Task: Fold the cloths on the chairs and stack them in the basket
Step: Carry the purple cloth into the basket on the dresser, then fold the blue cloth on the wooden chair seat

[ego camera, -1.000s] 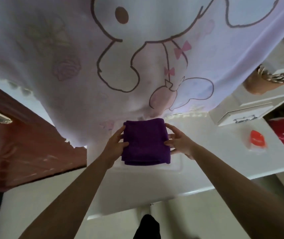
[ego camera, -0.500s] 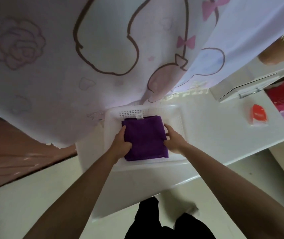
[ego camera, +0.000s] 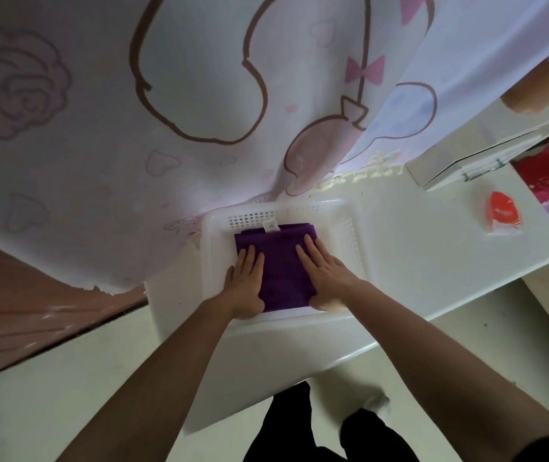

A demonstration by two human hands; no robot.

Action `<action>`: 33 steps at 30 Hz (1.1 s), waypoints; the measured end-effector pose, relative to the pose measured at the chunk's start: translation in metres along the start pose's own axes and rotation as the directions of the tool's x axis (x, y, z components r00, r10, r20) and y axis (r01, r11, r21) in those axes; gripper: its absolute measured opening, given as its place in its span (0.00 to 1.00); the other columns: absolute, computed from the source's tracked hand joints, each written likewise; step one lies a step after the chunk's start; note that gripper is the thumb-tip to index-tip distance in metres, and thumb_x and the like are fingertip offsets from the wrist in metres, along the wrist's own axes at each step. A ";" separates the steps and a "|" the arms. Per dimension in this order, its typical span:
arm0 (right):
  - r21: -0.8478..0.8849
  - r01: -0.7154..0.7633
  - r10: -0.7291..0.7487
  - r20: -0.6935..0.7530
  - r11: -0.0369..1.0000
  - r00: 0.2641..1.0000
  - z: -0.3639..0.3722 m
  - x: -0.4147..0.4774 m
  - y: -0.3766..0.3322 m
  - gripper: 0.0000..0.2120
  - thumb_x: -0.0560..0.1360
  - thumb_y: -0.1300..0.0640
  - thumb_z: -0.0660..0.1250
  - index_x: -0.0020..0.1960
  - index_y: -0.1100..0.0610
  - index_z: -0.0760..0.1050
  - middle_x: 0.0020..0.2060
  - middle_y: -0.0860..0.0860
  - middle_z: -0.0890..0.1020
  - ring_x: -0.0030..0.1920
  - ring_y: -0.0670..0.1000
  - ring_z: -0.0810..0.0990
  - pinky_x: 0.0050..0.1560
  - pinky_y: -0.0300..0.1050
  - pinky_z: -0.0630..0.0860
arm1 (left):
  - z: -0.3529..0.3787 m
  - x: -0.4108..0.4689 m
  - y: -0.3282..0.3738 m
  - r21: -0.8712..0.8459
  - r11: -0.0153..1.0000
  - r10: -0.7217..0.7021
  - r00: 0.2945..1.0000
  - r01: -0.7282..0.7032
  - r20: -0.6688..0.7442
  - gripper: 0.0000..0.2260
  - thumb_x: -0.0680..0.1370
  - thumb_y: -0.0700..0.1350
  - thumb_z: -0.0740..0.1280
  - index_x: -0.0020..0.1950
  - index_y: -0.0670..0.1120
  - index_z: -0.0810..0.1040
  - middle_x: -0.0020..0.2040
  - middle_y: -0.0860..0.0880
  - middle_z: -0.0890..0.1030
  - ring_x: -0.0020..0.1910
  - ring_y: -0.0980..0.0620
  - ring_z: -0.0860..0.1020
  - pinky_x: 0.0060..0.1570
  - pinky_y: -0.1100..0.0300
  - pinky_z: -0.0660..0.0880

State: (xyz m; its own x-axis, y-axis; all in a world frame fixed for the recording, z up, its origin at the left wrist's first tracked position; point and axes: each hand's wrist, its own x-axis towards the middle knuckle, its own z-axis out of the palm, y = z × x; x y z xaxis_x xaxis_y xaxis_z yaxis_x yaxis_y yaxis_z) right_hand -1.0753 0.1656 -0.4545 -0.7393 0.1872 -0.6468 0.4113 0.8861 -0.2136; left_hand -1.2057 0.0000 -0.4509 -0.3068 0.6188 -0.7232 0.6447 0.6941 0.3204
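Nearest the camera, dark trousers [ego camera: 300, 428] show above a pale floor, and both bare forearms reach forward over the near edge of a white table [ego camera: 416, 268]. The left hand [ego camera: 244, 281] lies flat, fingers straight and close together, pressing the left side of a folded purple cloth [ego camera: 281, 261]. The right hand [ego camera: 325, 275] lies the same way on the cloth's right side, palm down and gripping nothing. The cloth sits inside a white plastic basket [ego camera: 253, 217] on the table, square to its walls and lying toward the left. So this cloth looks folded and placed, with only a last flattening under way. Whether other cloths lie beneath it cannot be told, and no chairs are in view, so how many are left to fold is unknown. A small white tag [ego camera: 269, 225] sticks out at the cloth's far edge, its print too small to read. To the right, well apart from the basket, lies an orange packet [ego camera: 503, 216] with white marks that cannot be made out. Farther off are a white drawer box [ego camera: 466, 158] and a hanging curtain [ego camera: 166, 128] printed with cartoon outlines, bows and roses.
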 end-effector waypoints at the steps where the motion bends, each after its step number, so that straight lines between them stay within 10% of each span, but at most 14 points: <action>1: 0.006 -0.001 0.002 -0.013 1.000 1.000 0.001 -0.001 0.000 0.54 0.73 0.50 0.69 0.79 0.52 0.29 0.77 0.53 0.27 0.78 0.55 0.29 0.80 0.54 0.49 | 0.000 0.001 0.000 -0.003 1.000 0.002 1.000 -0.002 0.003 0.46 0.73 0.37 0.63 0.78 0.46 0.33 0.77 0.47 0.28 0.76 0.47 0.30 0.77 0.47 0.40; 8: 0.088 -0.010 0.022 -0.137 0.996 0.990 -0.031 -0.047 0.005 0.46 0.77 0.54 0.66 0.81 0.49 0.35 0.79 0.53 0.33 0.80 0.55 0.35 0.79 0.54 0.53 | -0.023 -0.027 0.009 0.044 0.996 0.078 0.981 -0.072 -0.177 0.42 0.76 0.48 0.64 0.80 0.49 0.38 0.79 0.46 0.33 0.78 0.45 0.34 0.77 0.44 0.44; 13: 0.008 -0.070 0.066 -0.451 0.998 0.890 -0.066 -0.109 0.033 0.38 0.79 0.56 0.59 0.81 0.49 0.41 0.80 0.54 0.37 0.81 0.55 0.40 0.78 0.51 0.54 | -0.052 -0.063 0.050 0.279 0.958 0.203 0.835 -0.062 -0.511 0.28 0.82 0.60 0.49 0.80 0.51 0.49 0.81 0.46 0.45 0.79 0.43 0.43 0.75 0.40 0.47; 21: 0.162 -0.366 0.354 -0.755 0.916 0.552 -0.018 -0.305 0.100 0.33 0.82 0.39 0.50 0.81 0.49 0.43 0.80 0.56 0.38 0.80 0.59 0.37 0.79 0.58 0.41 | -0.041 -0.129 0.207 0.435 0.883 0.447 0.599 -0.176 -0.665 0.32 0.79 0.65 0.45 0.78 0.49 0.62 0.79 0.43 0.58 0.78 0.39 0.55 0.72 0.35 0.53; 33: 0.654 -0.670 0.825 -0.555 0.352 -0.109 0.268 -0.725 0.148 0.36 0.79 0.33 0.49 0.80 0.51 0.55 0.81 0.59 0.49 0.80 0.62 0.46 0.78 0.62 0.51 | 0.225 -0.294 0.549 0.664 0.373 0.923 0.334 -0.648 -0.193 0.36 0.75 0.68 0.35 0.80 0.54 0.46 0.81 0.46 0.41 0.79 0.43 0.40 0.75 0.38 0.42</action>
State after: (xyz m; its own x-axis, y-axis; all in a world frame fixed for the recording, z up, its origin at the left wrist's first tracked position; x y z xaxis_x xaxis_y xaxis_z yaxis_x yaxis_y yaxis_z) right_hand -0.3354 0.0479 -0.2130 0.1238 0.9456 0.3008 0.9885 -0.0911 -0.1205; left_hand -0.6043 0.1166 -0.2004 0.3578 0.9178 0.1722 0.9043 -0.3866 0.1813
